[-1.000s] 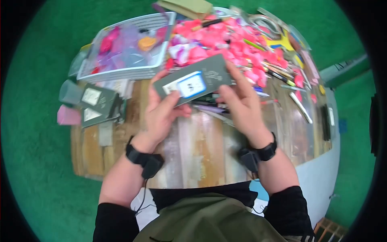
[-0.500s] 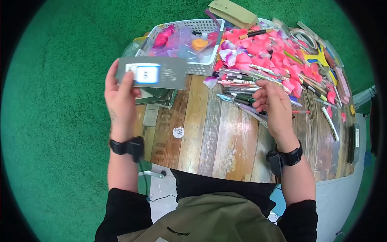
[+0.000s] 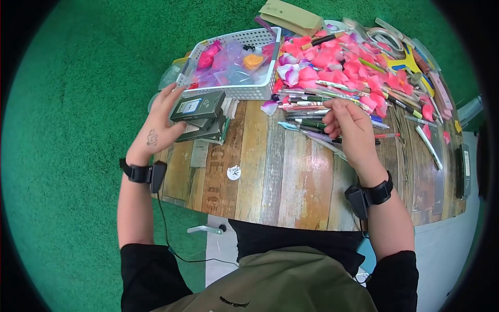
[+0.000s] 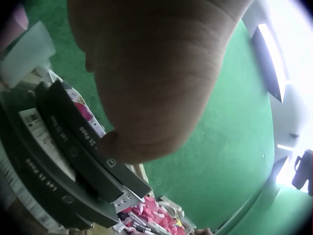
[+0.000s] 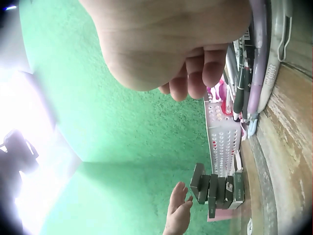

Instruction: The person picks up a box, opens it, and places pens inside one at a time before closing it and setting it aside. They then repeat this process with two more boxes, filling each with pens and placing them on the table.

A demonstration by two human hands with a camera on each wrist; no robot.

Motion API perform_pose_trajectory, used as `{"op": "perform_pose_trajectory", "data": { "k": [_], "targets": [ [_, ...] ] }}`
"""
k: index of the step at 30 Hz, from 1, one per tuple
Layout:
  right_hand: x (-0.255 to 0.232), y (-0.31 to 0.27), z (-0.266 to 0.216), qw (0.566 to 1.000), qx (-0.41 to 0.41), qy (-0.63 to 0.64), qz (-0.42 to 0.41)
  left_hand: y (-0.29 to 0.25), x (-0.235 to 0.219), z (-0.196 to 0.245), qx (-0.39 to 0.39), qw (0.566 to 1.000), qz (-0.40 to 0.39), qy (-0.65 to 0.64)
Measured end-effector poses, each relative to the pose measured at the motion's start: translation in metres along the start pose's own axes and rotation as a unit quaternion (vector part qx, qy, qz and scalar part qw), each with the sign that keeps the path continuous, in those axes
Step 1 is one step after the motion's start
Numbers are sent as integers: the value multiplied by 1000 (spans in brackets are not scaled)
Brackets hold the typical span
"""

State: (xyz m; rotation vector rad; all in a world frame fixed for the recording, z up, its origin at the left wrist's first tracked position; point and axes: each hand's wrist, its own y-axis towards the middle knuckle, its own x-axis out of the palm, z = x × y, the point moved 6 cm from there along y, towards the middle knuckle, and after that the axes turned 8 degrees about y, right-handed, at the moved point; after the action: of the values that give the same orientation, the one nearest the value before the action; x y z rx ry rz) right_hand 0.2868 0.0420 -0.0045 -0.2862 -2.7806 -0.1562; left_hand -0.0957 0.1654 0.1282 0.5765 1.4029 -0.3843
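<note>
A stack of flat dark green boxes [image 3: 212, 104] stands at the table's left side, the top one with a blue-framed white label. My left hand [image 3: 158, 127] is beside the stack with fingers and thumb spread, holding nothing. In the left wrist view, box edges [image 4: 54, 181] printed with white lettering lie close by the palm. The right wrist view shows the boxes [image 5: 212, 191] piled unevenly, with the left hand [image 5: 178, 213] at their side. My right hand [image 3: 352, 132] hovers by a row of pens [image 3: 312, 124], its fingers loosely curled and holding nothing.
Behind the stack sits a white perforated basket [image 3: 244, 93] with plastic-wrapped colourful items. Pink petals [image 3: 332, 57] and more pens spread across the back right. A round white sticker [image 3: 234, 172] lies on the wooden table [image 3: 260, 192]. A dark box [image 3: 463, 171] is at the right edge.
My left hand carried the labelled box left, placed it on the stack and let go. The right hand released the box earlier and moved right, to beside the pens.
</note>
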Motion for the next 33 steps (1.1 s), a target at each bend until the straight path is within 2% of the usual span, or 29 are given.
{"op": "perform_pose_trajectory", "data": {
  "k": [3, 4, 7, 11, 12, 15, 18, 21, 25, 29, 32, 33],
  "targets": [
    [-1, 2, 3, 1000, 2, -2, -3, 25, -2, 30, 72, 990, -112, 55],
    [-1, 2, 2, 1000, 2, -4, -5, 33, 4, 27, 105, 985, -117, 65],
    [-4, 4, 1, 1000, -2, -10, -2, 51, 19, 27, 45, 948, -314, 12],
    [-8, 6, -1, 1000, -9, -4, 8, 62, 28, 31, -25, 936, -347, 46],
    [-9, 6, -1, 1000, -8, -2, 9, 63, 32, 27, -11, 944, -327, 32],
    [-9, 7, -2, 1000, -3, -3, 10, 64, 42, 19, 113, 954, -275, 50],
    [-7, 6, 0, 1000, 5, -14, 7, 61, 47, 12, 100, 952, -266, 110],
    [-7, 7, 4, 1000, 2, -24, 3, 57, 51, 15, 127, 961, -232, 83],
    [-6, 6, 6, 999, 2, -33, 0, 65, 58, 8, 111, 964, -231, 69],
    [-8, 7, 7, 999, 9, -37, 10, 65, 57, 10, 140, 965, -211, 67],
    [-9, 8, 6, 999, 9, -35, 12, 59, 51, 12, 164, 970, -158, 84],
    [-9, 8, 6, 999, 6, -37, 11, 55, 42, 12, 158, 980, -108, 60]
  ]
}}
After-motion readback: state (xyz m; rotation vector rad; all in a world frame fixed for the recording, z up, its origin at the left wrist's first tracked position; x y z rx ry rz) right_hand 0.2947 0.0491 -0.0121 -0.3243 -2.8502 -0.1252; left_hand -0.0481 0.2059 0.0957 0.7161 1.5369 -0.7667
